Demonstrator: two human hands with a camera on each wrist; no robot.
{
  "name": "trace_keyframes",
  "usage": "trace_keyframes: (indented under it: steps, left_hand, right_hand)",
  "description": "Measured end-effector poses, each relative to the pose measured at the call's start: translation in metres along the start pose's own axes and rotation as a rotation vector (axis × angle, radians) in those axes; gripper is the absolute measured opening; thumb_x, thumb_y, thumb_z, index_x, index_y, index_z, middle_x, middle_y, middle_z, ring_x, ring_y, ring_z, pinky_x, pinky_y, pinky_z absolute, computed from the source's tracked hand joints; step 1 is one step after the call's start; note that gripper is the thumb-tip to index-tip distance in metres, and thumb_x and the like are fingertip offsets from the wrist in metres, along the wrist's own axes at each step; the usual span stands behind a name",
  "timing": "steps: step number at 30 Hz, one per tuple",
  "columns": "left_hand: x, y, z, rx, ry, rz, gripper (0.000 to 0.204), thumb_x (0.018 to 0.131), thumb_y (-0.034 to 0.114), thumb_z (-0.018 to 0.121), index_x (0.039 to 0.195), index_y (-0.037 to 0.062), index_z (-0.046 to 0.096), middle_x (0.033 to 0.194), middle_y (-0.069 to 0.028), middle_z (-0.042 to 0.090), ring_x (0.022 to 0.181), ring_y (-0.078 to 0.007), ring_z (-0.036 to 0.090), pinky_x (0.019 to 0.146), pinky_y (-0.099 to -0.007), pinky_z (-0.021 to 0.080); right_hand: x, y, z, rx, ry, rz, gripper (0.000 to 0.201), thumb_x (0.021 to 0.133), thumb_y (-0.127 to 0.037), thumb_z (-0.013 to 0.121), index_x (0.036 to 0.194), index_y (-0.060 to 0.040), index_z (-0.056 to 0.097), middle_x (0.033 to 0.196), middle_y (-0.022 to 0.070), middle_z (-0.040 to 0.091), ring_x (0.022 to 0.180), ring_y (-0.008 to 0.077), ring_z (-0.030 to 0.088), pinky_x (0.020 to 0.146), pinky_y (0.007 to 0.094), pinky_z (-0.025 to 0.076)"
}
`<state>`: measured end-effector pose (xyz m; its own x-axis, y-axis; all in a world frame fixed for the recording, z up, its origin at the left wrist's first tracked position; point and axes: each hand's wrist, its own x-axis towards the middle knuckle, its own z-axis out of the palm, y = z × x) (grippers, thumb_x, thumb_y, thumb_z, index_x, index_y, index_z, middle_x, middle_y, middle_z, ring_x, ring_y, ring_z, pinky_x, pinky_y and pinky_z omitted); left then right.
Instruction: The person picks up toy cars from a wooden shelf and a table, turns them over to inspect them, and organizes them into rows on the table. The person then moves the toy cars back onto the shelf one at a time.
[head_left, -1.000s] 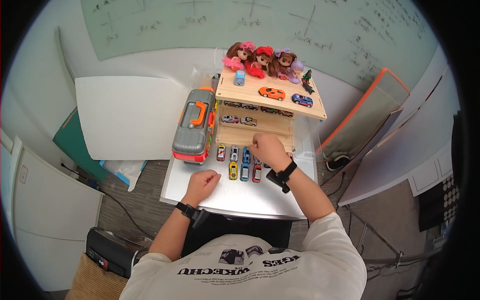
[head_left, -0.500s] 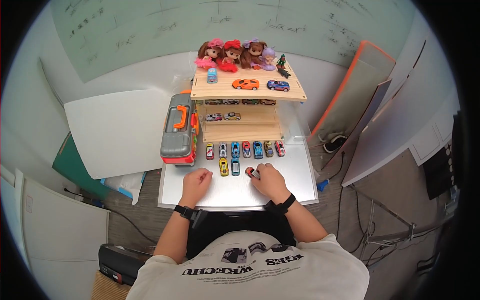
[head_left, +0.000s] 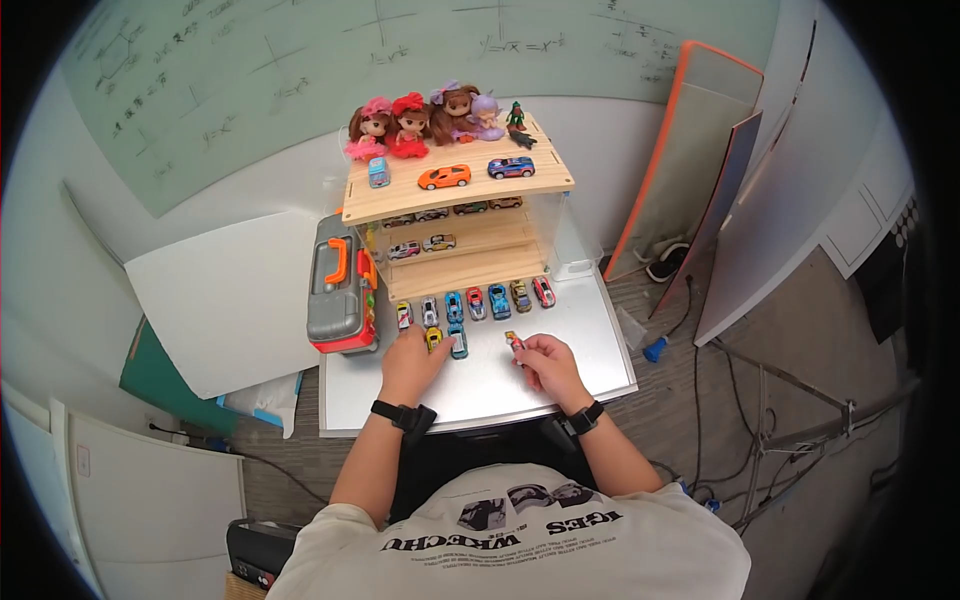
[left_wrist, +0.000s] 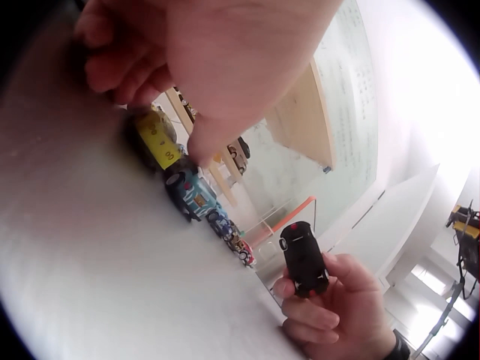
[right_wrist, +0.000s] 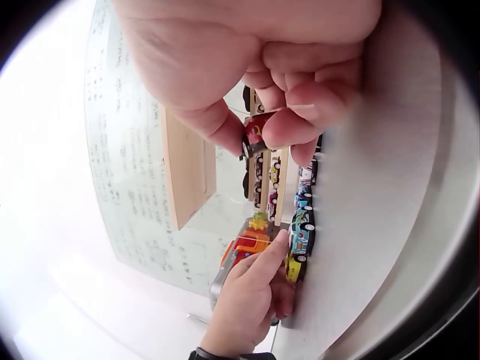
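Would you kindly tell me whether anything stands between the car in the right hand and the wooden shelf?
Yes: a row of toy cars stands on the table between the held car and the wooden shelf. I see nothing else in between.

car (left_wrist: 304, 259): matt underside | shelf (head_left: 478, 197) — smooth wood | tabletop (head_left: 470, 388) — glossy metal

An office- or classroom-type workroom is indicated, exact use can't be told — the wall is taken up by a pale green writing board (head_left: 240, 100) marked with handwritten graphs and formulas, y = √x among them. Streaky grey flooring (head_left: 300, 450) is seen, with an orange-edged panel (head_left: 680, 150) stood at right and a blue plug (head_left: 656, 350) left low beside the table (head_left: 600, 370). Toy cars (head_left: 500, 301) and dolls (head_left: 408, 130) are set out there — a wooden shelf unit (head_left: 540, 188) included.
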<state>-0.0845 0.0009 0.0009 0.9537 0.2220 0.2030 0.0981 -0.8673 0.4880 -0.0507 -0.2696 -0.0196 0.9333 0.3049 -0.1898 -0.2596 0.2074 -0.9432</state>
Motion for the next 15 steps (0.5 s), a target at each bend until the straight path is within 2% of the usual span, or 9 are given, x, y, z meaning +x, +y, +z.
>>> trace_keyframes:
  steps: [2, 3, 10, 12, 13, 14, 15]
  left_hand:
    - [0.002, -0.005, -0.001, -0.054, -0.063, -0.085, 0.053, 0.089, 0.050, 0.078, 0.094, -0.0017, 0.067, 0.090, -0.0238, 0.072, 0.086, -0.0428, 0.071, 0.073, -0.0506, 0.055]
    - [0.001, -0.007, -0.002, -0.068, -0.078, -0.095, 0.049, 0.088, 0.045, 0.078, 0.093, -0.0021, 0.067, 0.091, -0.0247, 0.072, 0.087, -0.0431, 0.071, 0.075, -0.0506, 0.055]
    - [-0.011, -0.012, -0.004, 0.076, -0.059, -0.017, 0.034, 0.084, 0.029, 0.075, 0.093, -0.0027, 0.066, 0.089, -0.0246, 0.072, 0.082, -0.0429, 0.070, 0.074, -0.0485, 0.056]
    - [-0.013, -0.019, -0.005, -0.219, -0.056, -0.125, 0.033, 0.085, 0.026, 0.075, 0.094, -0.0040, 0.065, 0.083, -0.0226, 0.071, 0.074, -0.0375, 0.071, 0.070, -0.0442, 0.056]
    - [-0.015, -0.015, -0.009, -0.375, -0.002, -0.141, 0.022, 0.090, 0.017, 0.073, 0.095, -0.0030, 0.065, 0.078, -0.0129, 0.072, 0.068, -0.0232, 0.070, 0.063, -0.0360, 0.054]
    - [-0.013, -0.019, -0.005, -0.374, -0.003, -0.136, 0.022, 0.090, 0.017, 0.073, 0.095, -0.0030, 0.065, 0.078, -0.0129, 0.072, 0.068, -0.0232, 0.070, 0.063, -0.0360, 0.054]
    - [-0.010, -0.027, 0.002, -0.617, 0.002, -0.172, 0.018, 0.093, 0.015, 0.071, 0.097, -0.0010, 0.065, 0.078, -0.0082, 0.070, 0.063, -0.0166, 0.065, 0.055, -0.0314, 0.050]
  right_hand:
    - [0.001, -0.004, -0.001, -0.081, -0.085, 0.023, 0.015, 0.095, -0.011, 0.074, 0.099, 0.0002, 0.065, 0.072, 0.0026, 0.065, 0.050, 0.0074, 0.055, 0.041, 0.0244, 0.040]
    - [0.002, -0.003, -0.003, -0.102, -0.099, 0.018, 0.012, 0.096, -0.010, 0.072, 0.097, -0.0004, 0.066, 0.076, 0.0047, 0.068, 0.049, 0.0077, 0.055, 0.041, 0.0244, 0.040]
    - [0.010, -0.008, -0.011, -0.006, -0.094, 0.076, 0.017, 0.099, -0.017, 0.071, 0.095, -0.0014, 0.064, 0.072, 0.0057, 0.066, 0.046, 0.0093, 0.053, 0.040, 0.0258, 0.039]
    - [0.008, -0.014, -0.015, 0.068, -0.113, 0.115, 0.019, 0.102, -0.020, 0.067, 0.096, -0.0023, 0.062, 0.076, 0.0087, 0.068, 0.044, 0.0104, 0.052, 0.040, 0.0264, 0.039]
    - [0.008, -0.015, -0.017, 0.071, -0.108, 0.109, 0.019, 0.102, -0.020, 0.067, 0.096, -0.0023, 0.062, 0.076, 0.0087, 0.068, 0.044, 0.0104, 0.052, 0.040, 0.0264, 0.039]
    - [0.008, -0.014, -0.019, 0.113, -0.115, 0.111, 0.020, 0.103, -0.021, 0.065, 0.096, -0.0024, 0.062, 0.078, 0.0098, 0.068, 0.044, 0.0109, 0.052, 0.040, 0.0264, 0.039]
    - [0.008, -0.013, -0.020, 0.153, -0.125, 0.117, 0.020, 0.104, -0.021, 0.064, 0.097, -0.0024, 0.062, 0.080, 0.0109, 0.069, 0.045, 0.0113, 0.052, 0.040, 0.0265, 0.039]
